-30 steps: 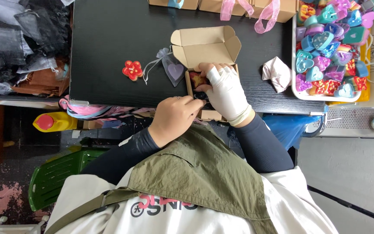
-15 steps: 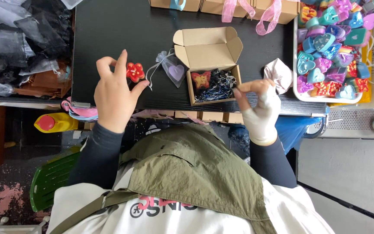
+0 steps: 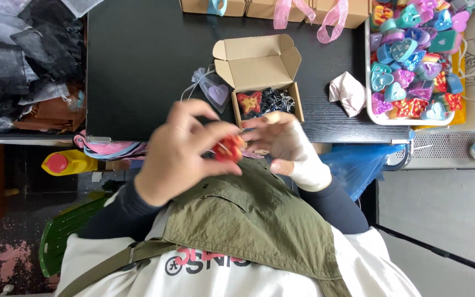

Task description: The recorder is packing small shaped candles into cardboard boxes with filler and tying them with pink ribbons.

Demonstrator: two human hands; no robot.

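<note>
Left hand pinches a small red flower charm over the table edge, right hand open beside it; judged light, rigid, possibly brittle, so hold by rim.

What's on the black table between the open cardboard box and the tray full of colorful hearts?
In the head view, a crumpled pale pink bag lies on the black table, between the open cardboard box and the white tray.
</note>
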